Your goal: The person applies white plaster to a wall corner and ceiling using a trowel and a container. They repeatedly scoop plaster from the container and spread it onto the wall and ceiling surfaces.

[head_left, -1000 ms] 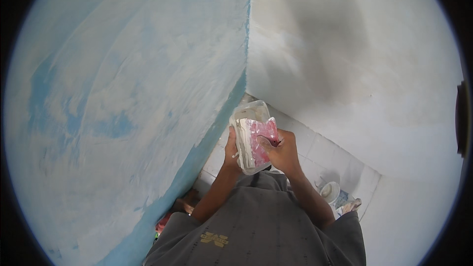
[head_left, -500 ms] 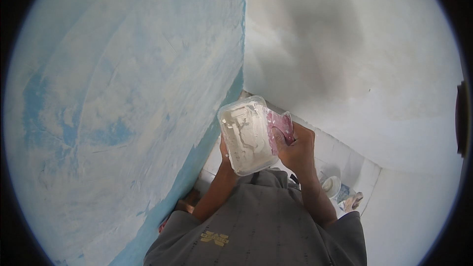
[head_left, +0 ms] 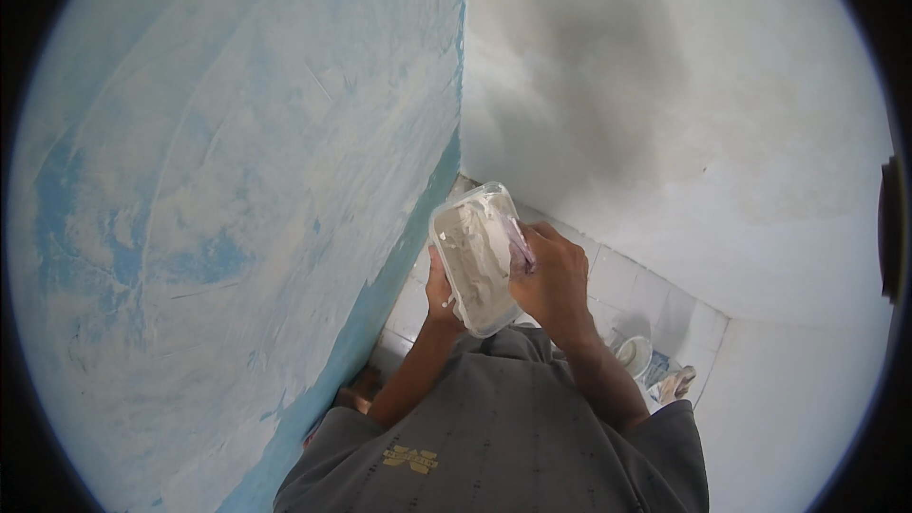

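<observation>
The tub [head_left: 450,272] hides most fingers of the left hand [head_left: 438,291]. The right hand [head_left: 555,271] covers much of the scraper [head_left: 520,249]. The lower edge cuts off the grey shirt [head_left: 503,418]; the dark shape [head_left: 891,228] far right is unclear.

- My left hand [head_left: 441,290] grips the clear plastic tub [head_left: 463,199] by its left side, the tub tilted in front of me.
- Off-white paste [head_left: 483,245] coats the tub's inside in uneven smears.
- My right hand [head_left: 556,275] holds a pinkish scraper [head_left: 520,252] at the tub's right side; my fingers partly hide it, and I can't tell how much of its edge touches the paste.
- On my left, the blue wall [head_left: 209,256] is patchily covered in white.
- On the far right rises a pale wall [head_left: 760,114] with a soft grey shadow [head_left: 608,38].
- Below, on the right, a white round container [head_left: 635,354] sits on the pale tiled floor [head_left: 622,290].
- Nearest me is my grey shirt [head_left: 513,427].
</observation>
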### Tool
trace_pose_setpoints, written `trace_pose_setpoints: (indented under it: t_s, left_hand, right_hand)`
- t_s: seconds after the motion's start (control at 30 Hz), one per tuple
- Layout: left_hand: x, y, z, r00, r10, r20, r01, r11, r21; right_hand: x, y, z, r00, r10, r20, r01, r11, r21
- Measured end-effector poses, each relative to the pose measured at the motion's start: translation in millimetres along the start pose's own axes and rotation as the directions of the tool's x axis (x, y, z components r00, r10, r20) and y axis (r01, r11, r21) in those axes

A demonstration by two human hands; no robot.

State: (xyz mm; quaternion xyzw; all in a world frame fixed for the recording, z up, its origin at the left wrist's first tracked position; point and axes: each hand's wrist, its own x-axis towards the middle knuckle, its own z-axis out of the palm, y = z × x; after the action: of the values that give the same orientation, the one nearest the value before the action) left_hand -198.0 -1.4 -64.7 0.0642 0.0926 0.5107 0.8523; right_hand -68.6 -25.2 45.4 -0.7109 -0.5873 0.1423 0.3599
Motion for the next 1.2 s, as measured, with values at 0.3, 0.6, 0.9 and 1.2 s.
trace_pose_setpoints:
  t_s: [0.3,0.6,0.9,1.2]
  left_hand:
    - [0,-1,-13,0.990,-0.099,0.101,0.093,0.994,0.060]
    - [15,-6,-24,0.965,-0.158,0.209,0.188,0.973,-0.131]
    - [13,-4,3,0.989,-0.147,-0.018,0.146,0.989,-0.028]
    - [19,-6,-3,0.991,-0.116,0.063,0.122,0.987,-0.102]
  right_hand:
    - [12,14,8,0.992,0.000,0.126,-0.008,0.998,0.062]
    - [9,-10,-2,0.985,-0.036,0.169,0.019,0.994,0.103]
    - [-7,-3,-8,0.985,-0.119,-0.126,0.130,0.987,0.089]
    - [1,8,-13,0.973,0.142,0.182,-0.192,0.936,0.296]
